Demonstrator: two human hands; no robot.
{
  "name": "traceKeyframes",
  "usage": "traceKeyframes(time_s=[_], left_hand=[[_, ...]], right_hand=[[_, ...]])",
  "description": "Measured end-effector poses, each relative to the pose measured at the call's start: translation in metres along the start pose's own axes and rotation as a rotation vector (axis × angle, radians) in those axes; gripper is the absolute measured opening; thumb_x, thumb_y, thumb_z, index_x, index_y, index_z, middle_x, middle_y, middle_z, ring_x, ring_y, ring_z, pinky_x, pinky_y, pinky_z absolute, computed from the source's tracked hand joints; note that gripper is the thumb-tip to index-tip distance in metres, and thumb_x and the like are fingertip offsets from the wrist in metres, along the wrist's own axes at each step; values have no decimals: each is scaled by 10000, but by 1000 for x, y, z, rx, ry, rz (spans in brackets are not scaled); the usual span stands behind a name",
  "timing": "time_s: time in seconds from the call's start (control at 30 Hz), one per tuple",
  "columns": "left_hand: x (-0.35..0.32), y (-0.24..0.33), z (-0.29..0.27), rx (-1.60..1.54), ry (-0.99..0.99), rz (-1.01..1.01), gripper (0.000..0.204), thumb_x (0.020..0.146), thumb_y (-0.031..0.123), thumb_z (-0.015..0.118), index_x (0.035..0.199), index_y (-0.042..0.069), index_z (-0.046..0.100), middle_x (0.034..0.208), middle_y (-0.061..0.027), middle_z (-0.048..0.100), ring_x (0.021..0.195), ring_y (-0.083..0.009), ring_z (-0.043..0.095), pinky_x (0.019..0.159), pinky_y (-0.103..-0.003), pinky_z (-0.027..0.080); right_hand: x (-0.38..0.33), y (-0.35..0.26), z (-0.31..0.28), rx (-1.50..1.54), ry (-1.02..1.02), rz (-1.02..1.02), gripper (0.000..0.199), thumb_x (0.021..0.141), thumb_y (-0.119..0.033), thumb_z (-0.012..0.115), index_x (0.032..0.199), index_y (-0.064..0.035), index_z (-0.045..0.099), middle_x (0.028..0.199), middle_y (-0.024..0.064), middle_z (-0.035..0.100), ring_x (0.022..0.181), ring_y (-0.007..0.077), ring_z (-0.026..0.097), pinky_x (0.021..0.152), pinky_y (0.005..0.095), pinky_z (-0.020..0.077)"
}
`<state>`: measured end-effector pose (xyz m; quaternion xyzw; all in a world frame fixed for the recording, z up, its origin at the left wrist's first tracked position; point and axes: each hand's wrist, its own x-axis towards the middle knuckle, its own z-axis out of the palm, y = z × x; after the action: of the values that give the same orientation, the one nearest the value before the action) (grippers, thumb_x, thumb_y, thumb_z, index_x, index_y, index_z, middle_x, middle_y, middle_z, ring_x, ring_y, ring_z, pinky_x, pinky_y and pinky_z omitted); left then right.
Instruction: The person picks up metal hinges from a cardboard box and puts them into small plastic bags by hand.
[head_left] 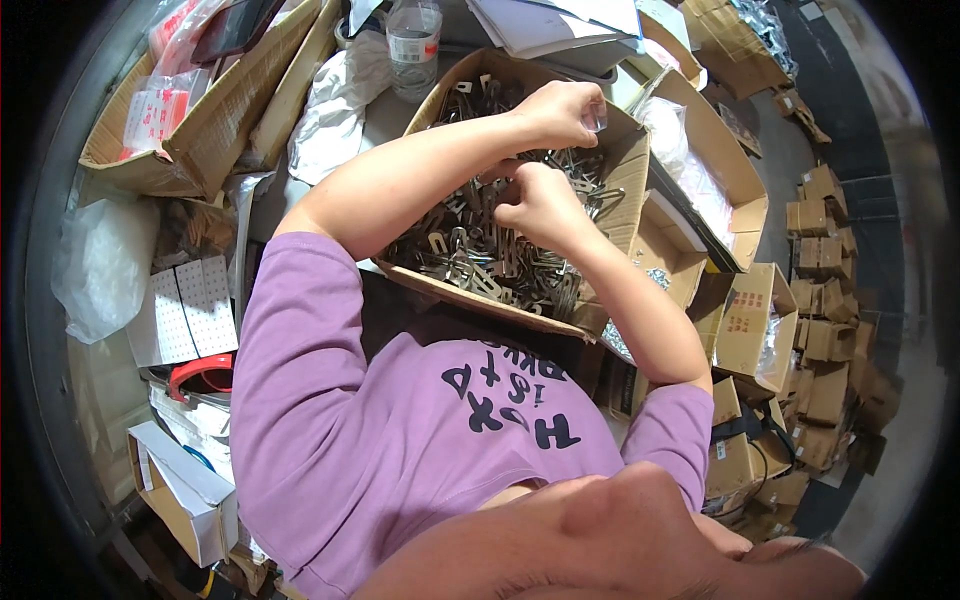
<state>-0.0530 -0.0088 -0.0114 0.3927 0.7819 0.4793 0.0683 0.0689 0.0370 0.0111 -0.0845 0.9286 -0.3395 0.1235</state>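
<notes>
A large open cardboard box [622, 190] in front of me holds a heap of loose, narrow metal parts [480, 262], many of them bent into U shapes or loops. Over its far right part is my left hand [560, 114], reaching across from the left with its fingers closed on a small clear piece [597, 118] that looks like plastic. Nearer to me, my right hand [546, 206] is curled just above the metal parts. Its fingertips are turned away, so what they pinch, if anything, is hidden.
Behind the box stand a clear bottle [412, 55] and a stack of papers [545, 25]. Cardboard boxes with plastic bags flank it, one at left [205, 150] and one at right [735, 190]. White perforated panels [190, 305] lie at left; stacked cartons [825, 310] stand at far right.
</notes>
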Motion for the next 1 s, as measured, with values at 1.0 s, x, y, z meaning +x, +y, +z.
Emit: traceKeyframes(time_s=[1.0], left_hand=[[-20,33,13,-631,-487,-106,406,701,147,783,1035,56,569,932,-4,574,828,-85,524,784,-249,433]], right_hand=[[-125,161,-46,-440,198,249,303,706,-7,643,1005,-53,666,1013,145,639,963,322,598,857,383,476]])
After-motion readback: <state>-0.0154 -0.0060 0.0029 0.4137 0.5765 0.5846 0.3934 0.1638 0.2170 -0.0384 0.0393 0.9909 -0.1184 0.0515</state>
